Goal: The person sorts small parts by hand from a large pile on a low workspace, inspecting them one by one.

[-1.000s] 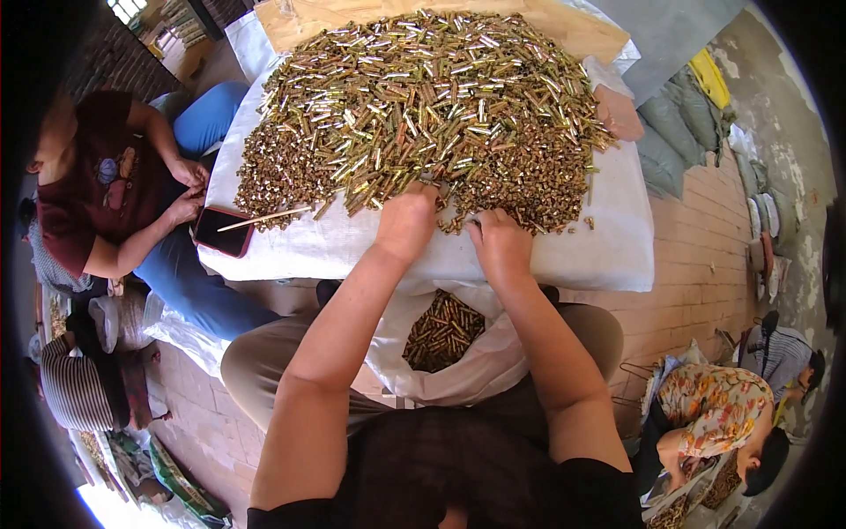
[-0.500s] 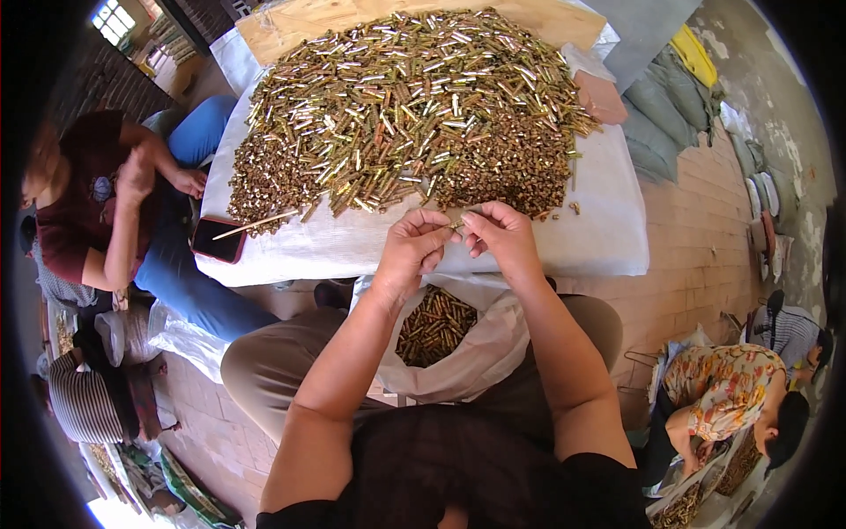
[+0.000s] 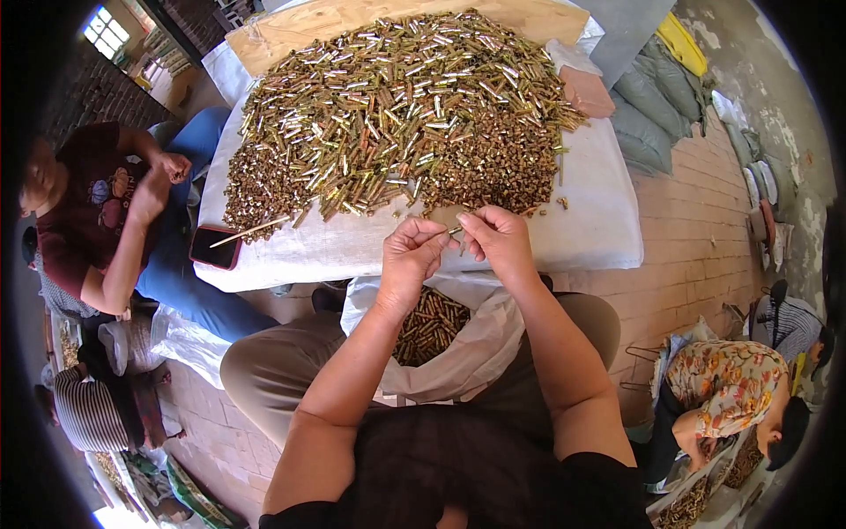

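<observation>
Metal piece (image 3: 455, 231) is sitting mid-frame, the left hand (image 3: 411, 254) and right hand (image 3: 500, 243) pinching it between nearly closed fingers; seemingly finished pieces (image 3: 432, 326) are lying in the white sack (image 3: 495, 331) below, while a large heap (image 3: 388, 123), apparently remaining, is covering the desk (image 3: 599, 234).

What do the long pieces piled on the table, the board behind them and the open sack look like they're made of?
Long pieces: metal, probably plated, from the bright glints and yellowish sheen; which metal is unclear.
Board: likely wood, smooth and pale tan, with faint grain-like streaks.
Sack: perhaps woven plastic, white and thin, in soft folds; cloth is possible.
</observation>
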Tool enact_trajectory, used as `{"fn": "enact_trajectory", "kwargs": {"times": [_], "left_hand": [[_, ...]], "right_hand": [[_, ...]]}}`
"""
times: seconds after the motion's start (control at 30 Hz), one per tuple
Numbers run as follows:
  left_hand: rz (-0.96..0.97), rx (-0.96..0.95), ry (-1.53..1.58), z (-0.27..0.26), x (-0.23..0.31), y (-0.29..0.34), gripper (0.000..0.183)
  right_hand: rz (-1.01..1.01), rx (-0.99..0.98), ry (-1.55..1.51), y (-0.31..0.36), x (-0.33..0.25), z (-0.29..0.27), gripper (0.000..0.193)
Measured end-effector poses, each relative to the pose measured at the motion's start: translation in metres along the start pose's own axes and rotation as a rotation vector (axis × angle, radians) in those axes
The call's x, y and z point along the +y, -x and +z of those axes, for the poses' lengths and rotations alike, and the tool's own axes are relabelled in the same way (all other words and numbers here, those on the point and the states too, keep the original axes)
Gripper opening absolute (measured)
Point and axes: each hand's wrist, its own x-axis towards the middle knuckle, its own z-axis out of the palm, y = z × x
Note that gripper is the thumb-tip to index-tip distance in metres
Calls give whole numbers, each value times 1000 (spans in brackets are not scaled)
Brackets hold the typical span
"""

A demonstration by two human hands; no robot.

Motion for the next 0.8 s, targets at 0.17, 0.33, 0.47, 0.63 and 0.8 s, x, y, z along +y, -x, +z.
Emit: {"fn": "enact_trajectory", "kwargs": {"times": [0.17, 0.33, 0.47, 0.63, 0.8], "left_hand": [[13, 27, -47, -1, -2, 2, 8], [14, 39, -2, -4, -1, 3, 5], [2, 28, 66, -7, 0, 2, 5], [-32, 43, 95, -11, 2, 2, 4], [-10, 47, 45, -15, -2, 2, 7]], "right_hand": [[-67, 15, 159, -1, 3, 0, 20], [68, -13, 29, -4, 1, 2, 22], [87, -55, -57, -7, 4, 2, 22], [8, -64, 27, -6, 3, 5, 22], [-47, -45, 174, -6, 3, 10, 22]]}}
